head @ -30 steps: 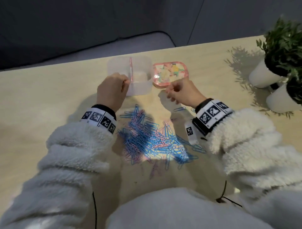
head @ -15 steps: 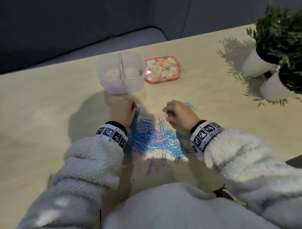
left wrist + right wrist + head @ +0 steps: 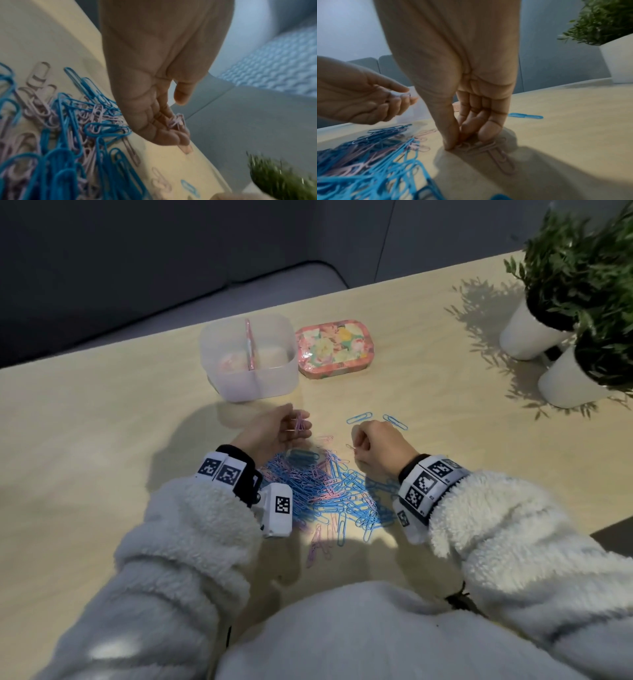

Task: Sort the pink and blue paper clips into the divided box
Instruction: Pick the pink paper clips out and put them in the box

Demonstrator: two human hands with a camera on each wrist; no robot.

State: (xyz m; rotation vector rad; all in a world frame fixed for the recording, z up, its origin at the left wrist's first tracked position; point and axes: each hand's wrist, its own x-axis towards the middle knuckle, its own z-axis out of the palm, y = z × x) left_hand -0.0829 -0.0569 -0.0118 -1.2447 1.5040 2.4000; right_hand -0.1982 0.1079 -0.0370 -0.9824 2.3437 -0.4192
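Both my hands are back from the divided box [image 3: 248,361] to the mixed pile [image 3: 329,491] on the tabletop [image 3: 102,440], my left hand [image 3: 270,431] cupping pink clips [image 3: 176,120], my right hand [image 3: 467,121] pinching another pink clip [image 3: 498,155], so sorting goes on.

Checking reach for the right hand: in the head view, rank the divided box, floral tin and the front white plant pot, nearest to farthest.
From the right hand:
1. Floral tin, straight ahead of it, nearest by a small margin.
2. Divided box, ahead and to the left, past the left hand.
3. Front white plant pot, far off to the right.
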